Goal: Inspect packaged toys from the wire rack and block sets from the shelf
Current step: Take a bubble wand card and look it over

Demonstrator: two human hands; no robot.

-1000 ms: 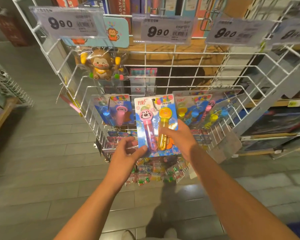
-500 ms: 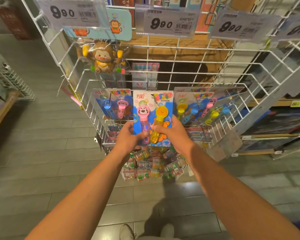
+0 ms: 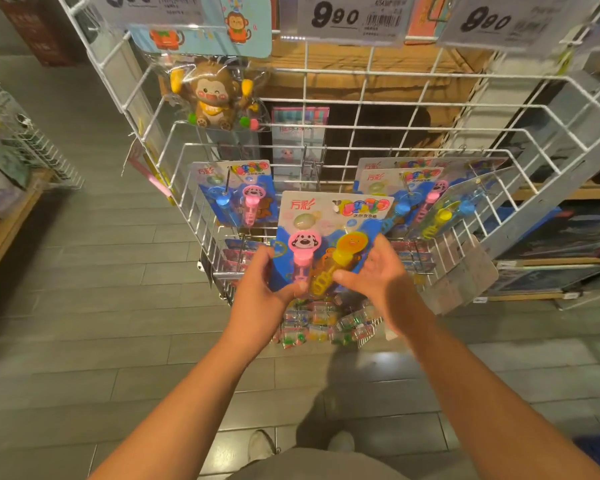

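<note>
Toy pack: we hold the blister card (image 3: 326,237) face-up in front of the wire rack (image 3: 430,109), off its hook, so its front can be read.
Left hand (image 3: 257,289): grips the lower left edge, thumb on the front.
Right hand (image 3: 374,271): fingers curled round the right edge, steadying it.
Neighbours: similar cards (image 3: 236,195) hang left and right; a packaged monkey toy (image 3: 215,95) hangs far left.

Both bare forearms reach forward to the toy pack (image 3: 329,237); left hand (image 3: 257,289) grips its lower left edge, thumb across the front, right hand (image 3: 374,275) holds its lower right, fingers loosely curled
</note>
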